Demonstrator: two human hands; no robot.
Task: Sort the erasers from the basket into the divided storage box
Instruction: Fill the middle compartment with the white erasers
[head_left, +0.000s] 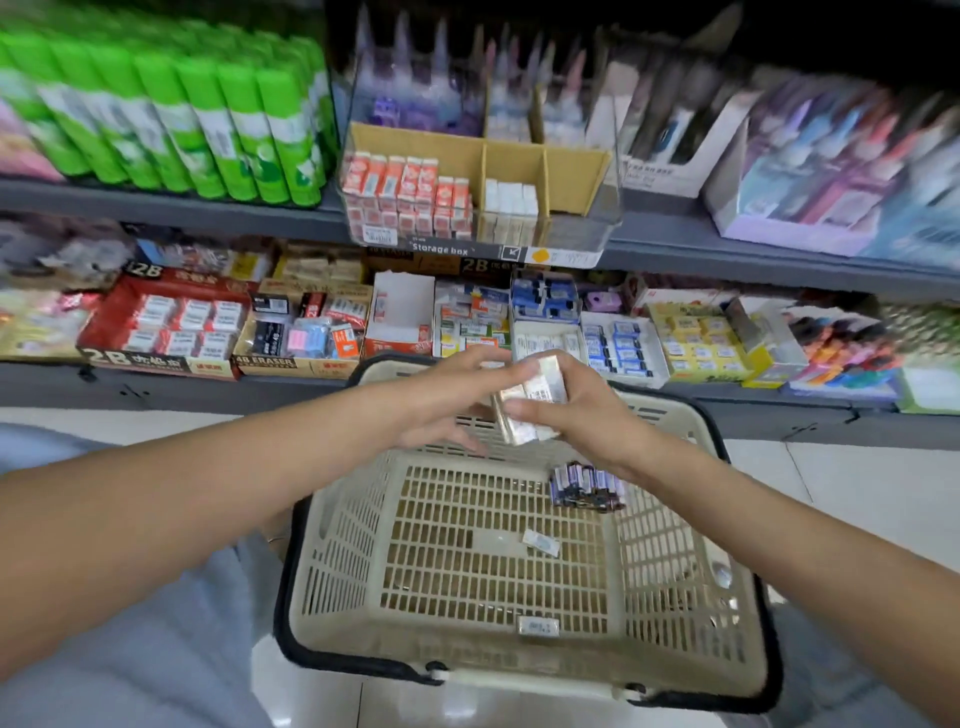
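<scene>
Your right hand (566, 410) grips stacked erasers (527, 402) above the basket (332, 525); your left hand (447, 400), fingers loosely spread, touches them.

Both forearms extended forward; right hand (566, 405) fingers curled, gripping; left hand (441, 400) fingers spread, relaxed.

Beneath both hands, a beige basket (332, 545) is set on the pale tiled floor (857, 483). Beyond the hands, grey shelves (171, 205) are seen: the divided storage box (582, 176) and green glue sticks (171, 114) are carried above, and eraser cartons (166, 322) below.
</scene>
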